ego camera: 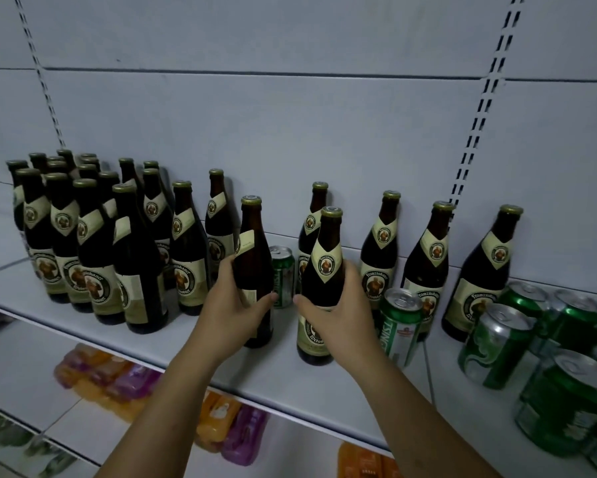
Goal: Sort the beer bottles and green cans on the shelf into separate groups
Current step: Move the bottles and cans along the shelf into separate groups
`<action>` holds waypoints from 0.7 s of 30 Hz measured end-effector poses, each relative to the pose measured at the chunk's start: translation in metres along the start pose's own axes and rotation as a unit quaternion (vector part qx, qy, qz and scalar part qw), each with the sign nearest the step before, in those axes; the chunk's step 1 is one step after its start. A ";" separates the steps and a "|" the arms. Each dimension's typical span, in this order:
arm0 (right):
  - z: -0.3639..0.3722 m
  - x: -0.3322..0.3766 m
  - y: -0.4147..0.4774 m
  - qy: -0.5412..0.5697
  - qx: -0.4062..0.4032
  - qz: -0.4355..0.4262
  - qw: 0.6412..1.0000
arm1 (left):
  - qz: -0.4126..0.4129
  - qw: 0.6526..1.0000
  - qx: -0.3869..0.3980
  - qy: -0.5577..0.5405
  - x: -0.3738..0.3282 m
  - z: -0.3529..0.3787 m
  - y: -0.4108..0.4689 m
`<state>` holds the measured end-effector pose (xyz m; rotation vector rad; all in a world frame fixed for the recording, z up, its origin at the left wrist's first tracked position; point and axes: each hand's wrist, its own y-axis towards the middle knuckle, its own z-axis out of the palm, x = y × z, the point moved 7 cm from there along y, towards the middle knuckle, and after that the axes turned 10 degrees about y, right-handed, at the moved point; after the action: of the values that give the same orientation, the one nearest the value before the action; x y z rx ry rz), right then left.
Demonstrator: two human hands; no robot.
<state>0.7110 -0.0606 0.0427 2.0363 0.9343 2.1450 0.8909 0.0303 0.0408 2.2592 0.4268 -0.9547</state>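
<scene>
Your left grip is clasping the left bottle, right grip the right bottle, partly hiding labels; rightmost cans cut off.

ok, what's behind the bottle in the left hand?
A green can stands just behind the bottle that the left hand grips, its left edge covered by that bottle. Whether anything else sits directly behind is hidden.
</scene>
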 end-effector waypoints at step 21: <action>0.154 -0.022 0.071 0.044 0.130 0.026 0.990 | -0.050 0.968 -0.185 0.163 0.040 -0.080 -0.020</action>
<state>0.8821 -0.0676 0.0483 2.1110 1.2460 2.2622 0.9498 0.1006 0.0452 2.0598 0.7992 -0.4939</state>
